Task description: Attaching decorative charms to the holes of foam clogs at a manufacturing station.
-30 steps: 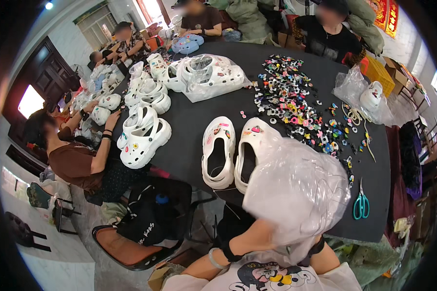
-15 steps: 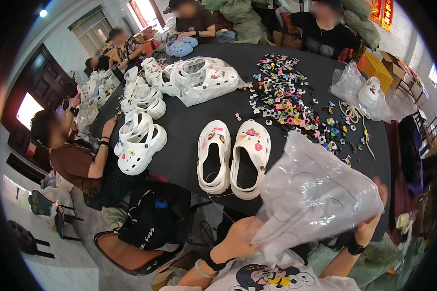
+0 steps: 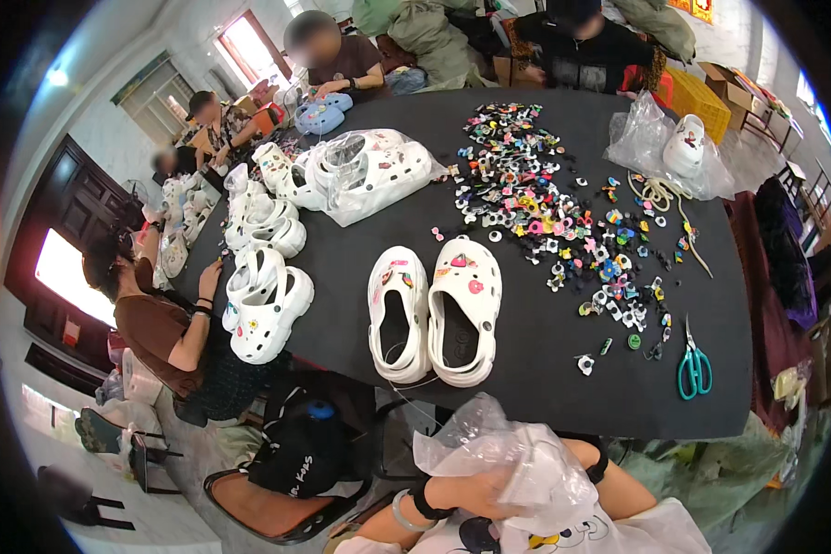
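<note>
A: Hands? Bag location?
B: Both hands together, clutching the crumpled clear plastic bag (image 3: 508,462) at the lap, below the table (image 3: 545,388) edge. Left hand (image 3: 475,494) grips it; right hand mostly hidden behind plastic.
A: Clogs?
B: White clog pair (image 3: 434,309) straight ahead, long axes running away from the person, nearer the left hand.

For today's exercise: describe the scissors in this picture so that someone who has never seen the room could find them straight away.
Start at the big black table and follow its near edge towards the right. The scissors lie there alone, just past the scattered shoe charms, blades pointing away. Their teal handles mark them out: they are the only tool among small multicoloured bits.
</note>
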The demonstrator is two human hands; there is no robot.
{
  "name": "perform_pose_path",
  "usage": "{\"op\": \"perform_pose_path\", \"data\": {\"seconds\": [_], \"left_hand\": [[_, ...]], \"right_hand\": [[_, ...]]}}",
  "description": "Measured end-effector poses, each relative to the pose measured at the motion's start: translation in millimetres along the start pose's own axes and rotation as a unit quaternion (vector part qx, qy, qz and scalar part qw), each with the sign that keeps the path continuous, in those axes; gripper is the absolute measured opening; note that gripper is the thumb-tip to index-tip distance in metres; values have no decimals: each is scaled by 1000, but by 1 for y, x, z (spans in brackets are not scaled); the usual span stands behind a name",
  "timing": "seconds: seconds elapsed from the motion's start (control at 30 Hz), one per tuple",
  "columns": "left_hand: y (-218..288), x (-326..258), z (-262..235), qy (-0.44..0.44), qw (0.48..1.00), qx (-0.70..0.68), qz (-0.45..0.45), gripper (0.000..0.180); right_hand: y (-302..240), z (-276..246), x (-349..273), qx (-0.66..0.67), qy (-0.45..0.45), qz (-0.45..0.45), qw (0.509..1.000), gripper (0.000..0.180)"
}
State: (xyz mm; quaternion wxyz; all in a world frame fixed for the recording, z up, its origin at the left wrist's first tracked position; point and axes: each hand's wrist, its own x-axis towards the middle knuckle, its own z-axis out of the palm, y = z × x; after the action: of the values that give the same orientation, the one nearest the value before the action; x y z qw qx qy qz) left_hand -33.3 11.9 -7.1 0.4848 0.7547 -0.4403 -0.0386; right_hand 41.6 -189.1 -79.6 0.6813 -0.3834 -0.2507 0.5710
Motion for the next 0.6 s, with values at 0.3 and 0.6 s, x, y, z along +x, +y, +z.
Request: {"op": "perform_pose_path", "data": {"seconds": [0.3,0.6], "left_hand": [[10,0,-11,63,958,-240,-141,70],[35,-5,-37,165,845,-430,-271,68]], "right_hand": [[29,0,12,2,-16,-99,995,67],[-16,-9,-12,34,368,-256,893,46]]}}
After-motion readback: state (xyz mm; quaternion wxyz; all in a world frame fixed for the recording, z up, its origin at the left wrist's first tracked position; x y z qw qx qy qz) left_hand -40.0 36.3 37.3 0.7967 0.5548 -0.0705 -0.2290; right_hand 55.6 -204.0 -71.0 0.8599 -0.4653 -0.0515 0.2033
